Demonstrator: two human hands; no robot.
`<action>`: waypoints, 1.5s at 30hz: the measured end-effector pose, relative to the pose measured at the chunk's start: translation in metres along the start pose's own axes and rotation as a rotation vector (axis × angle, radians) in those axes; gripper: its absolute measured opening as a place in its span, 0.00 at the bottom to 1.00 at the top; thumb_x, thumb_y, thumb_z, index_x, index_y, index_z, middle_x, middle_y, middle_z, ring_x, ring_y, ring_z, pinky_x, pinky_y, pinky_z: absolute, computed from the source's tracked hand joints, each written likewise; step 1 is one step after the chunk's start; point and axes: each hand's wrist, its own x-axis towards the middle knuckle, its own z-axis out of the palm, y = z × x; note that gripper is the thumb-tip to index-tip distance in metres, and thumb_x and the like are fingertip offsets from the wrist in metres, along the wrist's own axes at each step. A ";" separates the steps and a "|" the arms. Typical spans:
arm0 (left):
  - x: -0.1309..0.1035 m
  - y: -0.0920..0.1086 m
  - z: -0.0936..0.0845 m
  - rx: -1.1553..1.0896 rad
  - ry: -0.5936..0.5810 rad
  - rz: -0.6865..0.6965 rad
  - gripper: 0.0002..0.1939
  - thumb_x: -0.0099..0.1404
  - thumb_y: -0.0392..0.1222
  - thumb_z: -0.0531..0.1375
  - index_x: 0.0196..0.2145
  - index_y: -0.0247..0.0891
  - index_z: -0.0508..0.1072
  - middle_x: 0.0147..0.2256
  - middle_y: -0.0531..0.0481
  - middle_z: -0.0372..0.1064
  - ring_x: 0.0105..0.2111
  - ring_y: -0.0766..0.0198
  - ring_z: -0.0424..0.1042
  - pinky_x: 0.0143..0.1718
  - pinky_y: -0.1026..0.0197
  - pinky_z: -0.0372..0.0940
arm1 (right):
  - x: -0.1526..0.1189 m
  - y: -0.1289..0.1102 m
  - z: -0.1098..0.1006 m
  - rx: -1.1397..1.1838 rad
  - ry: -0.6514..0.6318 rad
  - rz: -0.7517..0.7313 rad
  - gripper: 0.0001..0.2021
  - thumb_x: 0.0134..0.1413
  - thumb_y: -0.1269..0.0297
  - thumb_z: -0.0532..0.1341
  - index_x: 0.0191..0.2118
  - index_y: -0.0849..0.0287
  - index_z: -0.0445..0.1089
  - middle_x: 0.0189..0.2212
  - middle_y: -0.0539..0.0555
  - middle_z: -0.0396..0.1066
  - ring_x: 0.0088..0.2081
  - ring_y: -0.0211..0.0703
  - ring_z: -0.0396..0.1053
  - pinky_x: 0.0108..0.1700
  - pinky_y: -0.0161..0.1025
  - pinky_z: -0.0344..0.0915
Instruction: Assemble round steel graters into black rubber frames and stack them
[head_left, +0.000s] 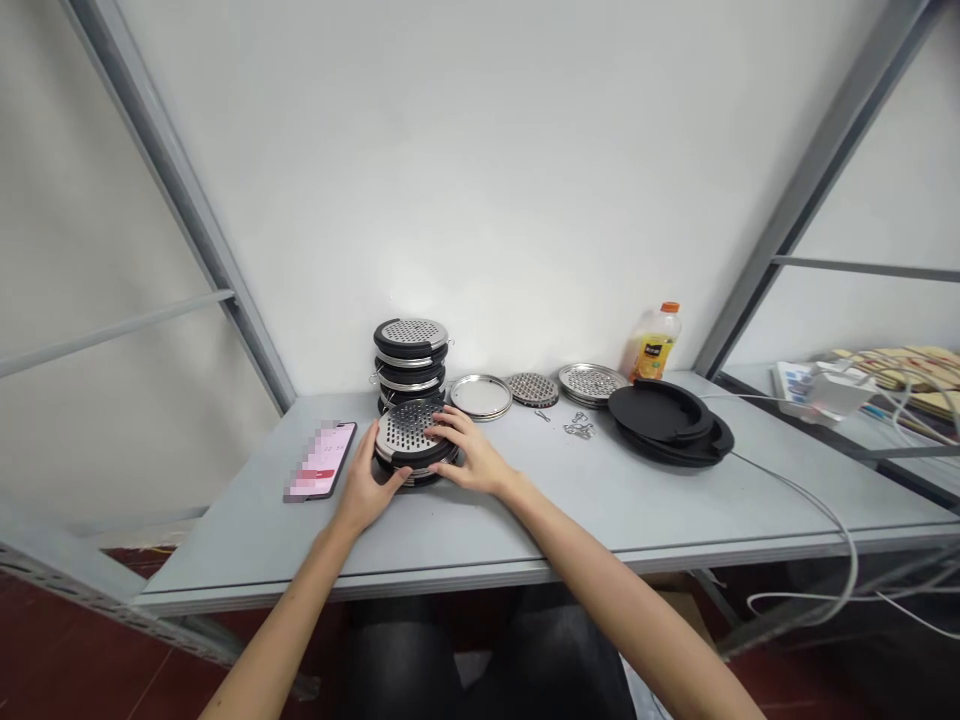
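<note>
A round metal grater plate with a black rim (409,428) lies on top of a short stack in front of me, perforated face up. My left hand (366,492) curves around its left side, with the thumb at the front edge. From the right, my right hand (474,455) grips the same grater, its fingers reaching over the top. Just behind stands a taller stack of black-rimmed round graters (411,350) with small metal clips at the sides. Hidden under my hands is part of the lower pieces.
Right of the stacks lie plain metal discs (480,396), a coarse grater disc (533,389), a pile of grater discs (591,382), loose metal clips (580,427) and black round trays (660,412). A juice bottle (657,342) stands behind. A phone (322,460) lies left; a white cable (810,495) crosses the right side.
</note>
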 end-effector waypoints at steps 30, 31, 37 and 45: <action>-0.002 0.005 -0.001 -0.030 -0.049 -0.034 0.53 0.52 0.55 0.68 0.66 0.40 0.43 0.64 0.35 0.48 0.64 0.45 0.50 0.62 0.42 0.49 | -0.002 0.001 0.001 -0.004 0.038 -0.005 0.26 0.52 0.54 0.64 0.55 0.55 0.67 0.58 0.61 0.62 0.64 0.55 0.49 0.63 0.58 0.51; -0.002 0.004 -0.001 -0.039 -0.051 -0.044 0.53 0.52 0.55 0.68 0.66 0.39 0.43 0.64 0.34 0.47 0.64 0.45 0.49 0.62 0.42 0.49 | -0.003 0.000 -0.001 -0.006 0.025 0.004 0.26 0.53 0.54 0.63 0.57 0.55 0.65 0.60 0.60 0.59 0.65 0.55 0.48 0.63 0.58 0.50; -0.001 0.000 0.000 -0.071 -0.039 -0.083 0.53 0.52 0.55 0.68 0.66 0.40 0.42 0.65 0.34 0.43 0.65 0.45 0.46 0.63 0.41 0.47 | -0.011 0.004 -0.004 0.076 0.158 0.190 0.21 0.61 0.57 0.53 0.58 0.57 0.62 0.61 0.61 0.57 0.62 0.51 0.55 0.63 0.53 0.53; 0.002 -0.003 0.000 -0.058 -0.039 -0.041 0.50 0.53 0.53 0.68 0.65 0.38 0.47 0.63 0.35 0.51 0.63 0.46 0.51 0.62 0.43 0.48 | -0.012 0.007 0.010 0.105 0.159 0.624 0.21 0.64 0.53 0.48 0.55 0.57 0.65 0.50 0.60 0.71 0.48 0.52 0.71 0.52 0.50 0.65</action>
